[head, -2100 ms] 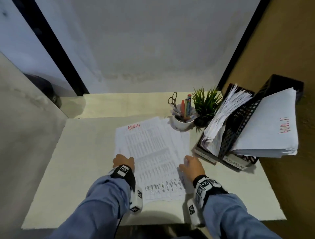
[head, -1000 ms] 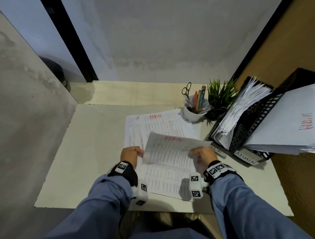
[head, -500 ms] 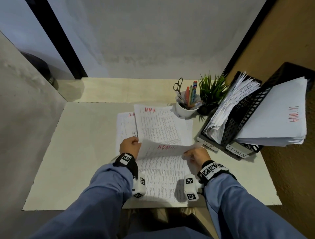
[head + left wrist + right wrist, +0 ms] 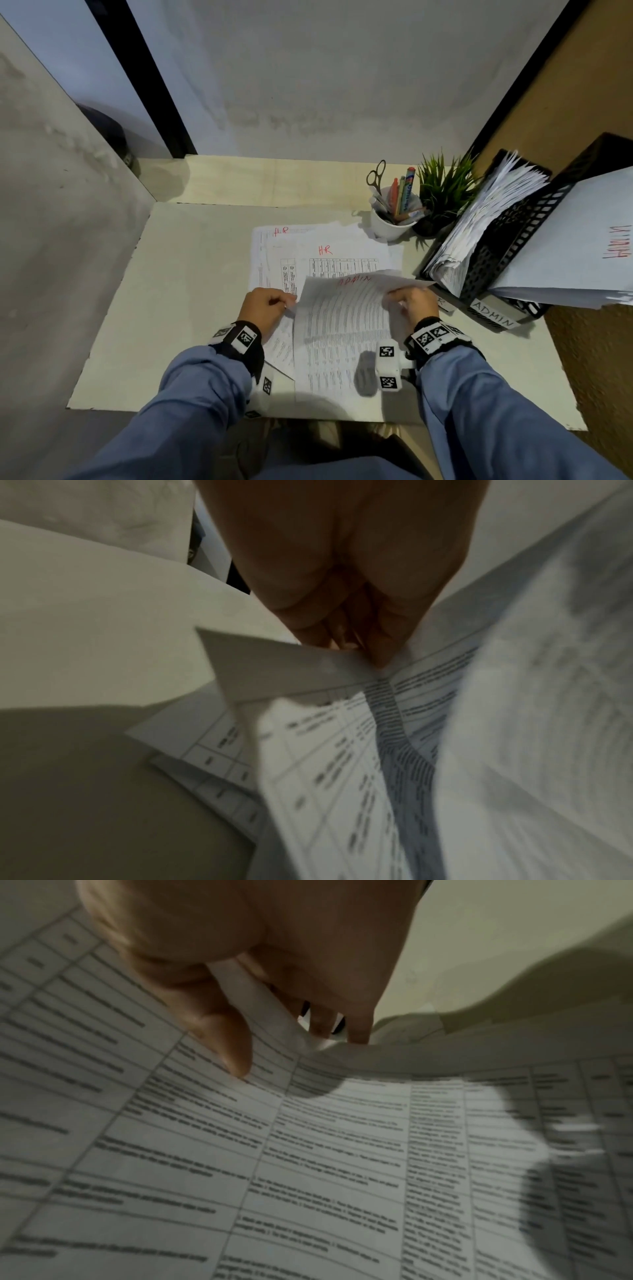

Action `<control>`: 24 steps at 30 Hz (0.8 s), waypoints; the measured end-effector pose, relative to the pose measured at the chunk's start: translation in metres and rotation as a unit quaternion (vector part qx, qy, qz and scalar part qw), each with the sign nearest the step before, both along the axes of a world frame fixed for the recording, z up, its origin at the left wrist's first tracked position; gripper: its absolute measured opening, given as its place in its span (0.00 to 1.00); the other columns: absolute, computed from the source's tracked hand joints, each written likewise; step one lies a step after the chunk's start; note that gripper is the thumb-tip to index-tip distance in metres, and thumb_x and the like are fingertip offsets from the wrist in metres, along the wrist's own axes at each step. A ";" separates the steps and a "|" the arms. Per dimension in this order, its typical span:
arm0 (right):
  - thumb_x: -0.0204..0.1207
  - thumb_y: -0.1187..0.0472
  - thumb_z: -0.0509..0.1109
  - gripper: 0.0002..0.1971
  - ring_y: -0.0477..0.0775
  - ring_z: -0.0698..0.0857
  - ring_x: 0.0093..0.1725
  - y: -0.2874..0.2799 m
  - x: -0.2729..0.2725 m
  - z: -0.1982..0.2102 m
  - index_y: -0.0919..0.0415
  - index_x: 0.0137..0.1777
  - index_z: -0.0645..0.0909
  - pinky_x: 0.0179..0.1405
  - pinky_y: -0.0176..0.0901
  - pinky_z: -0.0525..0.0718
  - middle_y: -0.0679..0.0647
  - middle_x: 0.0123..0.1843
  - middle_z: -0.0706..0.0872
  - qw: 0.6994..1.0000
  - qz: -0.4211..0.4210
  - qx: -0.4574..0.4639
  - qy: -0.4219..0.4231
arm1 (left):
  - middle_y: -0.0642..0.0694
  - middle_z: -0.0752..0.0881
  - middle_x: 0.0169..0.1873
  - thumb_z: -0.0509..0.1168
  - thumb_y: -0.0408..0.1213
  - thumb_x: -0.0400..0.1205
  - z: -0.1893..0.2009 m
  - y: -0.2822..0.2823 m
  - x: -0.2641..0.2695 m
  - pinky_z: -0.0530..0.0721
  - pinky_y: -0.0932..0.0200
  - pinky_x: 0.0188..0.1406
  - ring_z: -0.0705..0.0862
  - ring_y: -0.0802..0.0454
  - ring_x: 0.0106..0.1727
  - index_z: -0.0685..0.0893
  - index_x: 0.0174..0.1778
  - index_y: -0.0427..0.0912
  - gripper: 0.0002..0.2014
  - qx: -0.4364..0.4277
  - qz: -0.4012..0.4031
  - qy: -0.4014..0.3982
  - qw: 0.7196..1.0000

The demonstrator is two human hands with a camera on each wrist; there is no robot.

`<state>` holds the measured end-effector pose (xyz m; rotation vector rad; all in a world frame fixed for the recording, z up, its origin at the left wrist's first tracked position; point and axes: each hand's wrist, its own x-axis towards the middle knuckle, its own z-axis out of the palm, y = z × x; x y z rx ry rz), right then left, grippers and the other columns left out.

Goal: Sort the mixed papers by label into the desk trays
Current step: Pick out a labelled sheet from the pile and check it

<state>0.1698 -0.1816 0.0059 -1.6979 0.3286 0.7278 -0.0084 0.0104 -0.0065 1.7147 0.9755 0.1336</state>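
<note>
Near the worktop's (image 4: 191, 308) front edge, both hands' fingers (image 4: 399, 297) pinch an ADMIN sheet (image 4: 342, 329), unfiled; HR sheets (image 4: 329, 255) remain, desk trays (image 4: 513, 246) already part-filled.

A white cup (image 4: 388, 226) stands on the bench (image 4: 191, 291) near its far right part, touching or just beside a small potted plant (image 4: 445, 192) on its right. Scissors (image 4: 376, 176) stick up out of the cup with the handles on top, next to several pens (image 4: 406, 192), one orange and one with a red cap. The plant has thin green spiky leaves and a dark pot. Behind the bench runs a lighter wooden ledge (image 4: 274, 181), and above it a pale grey wall (image 4: 325, 85). A black vertical strip (image 4: 144, 78) crosses the wall on the left. On the right stands a brown board (image 4: 555, 85).
</note>
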 end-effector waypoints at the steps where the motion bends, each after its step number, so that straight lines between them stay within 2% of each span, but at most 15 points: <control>1: 0.57 0.84 0.67 0.11 0.59 0.82 0.37 0.001 -0.001 0.001 0.71 0.35 0.82 0.35 0.44 0.81 0.58 0.34 0.85 1.000 -0.011 0.017 0.000 | 0.41 0.87 0.41 0.55 0.12 0.75 -0.001 -0.003 0.001 0.79 0.79 0.30 0.84 0.57 0.36 0.87 0.32 0.33 0.18 -0.005 -0.003 0.000 1.000; 4: 0.58 0.85 0.65 0.15 0.58 0.83 0.40 0.001 0.002 -0.001 0.65 0.35 0.80 0.36 0.45 0.80 0.58 0.38 0.85 0.998 -0.041 0.039 -0.009 | 0.47 0.88 0.39 0.55 0.12 0.75 -0.008 -0.006 0.004 0.81 0.73 0.31 0.84 0.58 0.36 0.84 0.26 0.38 0.22 -0.022 0.016 -0.009 1.000; 6: 0.58 0.85 0.68 0.18 0.60 0.84 0.44 0.001 0.004 -0.005 0.61 0.38 0.80 0.36 0.43 0.80 0.59 0.41 0.86 0.998 -0.059 0.032 -0.016 | 0.55 0.87 0.28 0.57 0.13 0.75 -0.014 -0.006 0.005 0.79 0.68 0.37 0.83 0.58 0.34 0.84 0.24 0.42 0.23 -0.036 0.030 -0.005 0.999; 8: 0.58 0.83 0.73 0.20 0.62 0.84 0.49 0.002 0.004 -0.009 0.59 0.41 0.77 0.42 0.49 0.84 0.62 0.48 0.86 0.997 -0.079 0.013 -0.014 | 0.58 0.84 0.21 0.59 0.16 0.75 -0.013 -0.008 0.004 0.77 0.63 0.39 0.80 0.55 0.32 0.82 0.22 0.44 0.22 -0.075 0.063 0.002 0.995; 10: 0.61 0.81 0.75 0.23 0.61 0.82 0.53 0.003 0.002 -0.007 0.59 0.50 0.75 0.57 0.55 0.83 0.64 0.56 0.83 0.996 -0.093 0.001 -0.016 | 0.51 0.84 0.27 0.61 0.22 0.78 -0.009 -0.010 0.006 0.77 0.61 0.39 0.80 0.51 0.34 0.83 0.27 0.42 0.16 -0.142 0.096 -0.021 0.985; 12: 0.65 0.79 0.75 0.25 0.60 0.81 0.56 0.005 0.000 0.001 0.60 0.59 0.75 0.62 0.53 0.80 0.64 0.63 0.81 0.995 -0.092 0.007 -0.020 | 0.49 0.86 0.39 0.61 0.39 0.83 0.001 -0.014 0.008 0.79 0.62 0.45 0.84 0.54 0.39 0.85 0.42 0.43 0.09 -0.225 0.089 -0.068 0.968; 13: 0.67 0.77 0.75 0.25 0.60 0.81 0.59 0.007 0.000 0.004 0.60 0.61 0.76 0.64 0.52 0.79 0.63 0.66 0.79 0.996 -0.088 0.013 -0.026 | 0.50 0.88 0.45 0.60 0.47 0.84 0.005 -0.015 0.009 0.81 0.61 0.51 0.86 0.55 0.44 0.85 0.51 0.46 0.12 -0.238 0.072 -0.078 0.965; 14: 0.67 0.76 0.75 0.24 0.60 0.80 0.61 0.009 -0.001 0.008 0.59 0.62 0.76 0.66 0.54 0.78 0.63 0.68 0.77 0.996 -0.083 0.020 -0.032 | 0.50 0.88 0.51 0.59 0.50 0.84 0.007 -0.015 0.011 0.81 0.57 0.55 0.87 0.54 0.51 0.85 0.55 0.49 0.13 -0.221 0.049 -0.076 0.971; 16: 0.67 0.74 0.76 0.25 0.60 0.81 0.62 0.015 -0.003 0.018 0.55 0.62 0.76 0.68 0.58 0.79 0.64 0.68 0.78 0.995 -0.077 0.039 -0.050 | 0.48 0.87 0.52 0.62 0.40 0.84 0.021 -0.017 0.016 0.83 0.58 0.54 0.85 0.48 0.56 0.85 0.53 0.48 0.07 -0.132 -0.003 -0.058 0.990; 18: 0.64 0.71 0.78 0.27 0.62 0.84 0.61 0.022 -0.006 0.032 0.51 0.61 0.77 0.66 0.60 0.80 0.66 0.63 0.82 0.993 -0.061 0.066 -0.070 | 0.50 0.87 0.44 0.63 0.29 0.82 0.039 -0.018 0.022 0.83 0.67 0.46 0.83 0.48 0.52 0.86 0.45 0.45 0.09 -0.081 -0.024 -0.065 0.994; 19: 0.64 0.70 0.78 0.27 0.61 0.85 0.59 0.024 -0.007 0.039 0.52 0.62 0.78 0.63 0.58 0.82 0.66 0.59 0.85 0.992 -0.049 0.083 -0.081 | 0.52 0.87 0.43 0.61 0.29 0.83 0.050 -0.019 0.025 0.82 0.66 0.51 0.82 0.50 0.51 0.86 0.42 0.46 0.11 -0.078 -0.012 -0.077 0.994; 20: 0.65 0.71 0.76 0.27 0.58 0.88 0.54 0.027 -0.007 0.047 0.55 0.64 0.78 0.58 0.53 0.86 0.65 0.55 0.87 0.990 -0.040 0.102 -0.091 | 0.52 0.87 0.45 0.58 0.36 0.86 0.057 -0.017 0.026 0.78 0.62 0.60 0.82 0.52 0.52 0.86 0.44 0.46 0.12 -0.084 0.008 -0.087 0.993; 21: 0.68 0.73 0.74 0.25 0.53 0.89 0.47 0.029 -0.007 0.054 0.60 0.66 0.78 0.49 0.44 0.88 0.63 0.50 0.88 0.987 -0.037 0.117 -0.103 | 0.51 0.86 0.52 0.54 0.49 0.87 0.065 -0.014 0.028 0.73 0.57 0.65 0.81 0.53 0.55 0.86 0.51 0.45 0.17 -0.103 0.026 -0.098 0.990; 23: 0.71 0.77 0.71 0.23 0.41 0.88 0.35 0.034 -0.003 0.069 0.69 0.67 0.77 0.34 0.29 0.85 0.61 0.46 0.88 0.981 -0.044 0.130 -0.137 | 0.46 0.83 0.64 0.47 0.76 0.71 0.069 -0.006 0.028 0.72 0.49 0.72 0.81 0.50 0.64 0.80 0.67 0.44 0.44 -0.195 0.051 -0.133 0.970; 24: 0.72 0.77 0.70 0.22 0.38 0.87 0.32 0.036 0.001 0.075 0.72 0.67 0.76 0.31 0.25 0.83 0.62 0.48 0.87 0.978 -0.051 0.135 -0.152 | 0.46 0.86 0.61 0.48 0.81 0.64 0.072 -0.001 0.027 0.78 0.50 0.67 0.85 0.51 0.61 0.81 0.66 0.44 0.49 -0.232 0.060 -0.174 0.955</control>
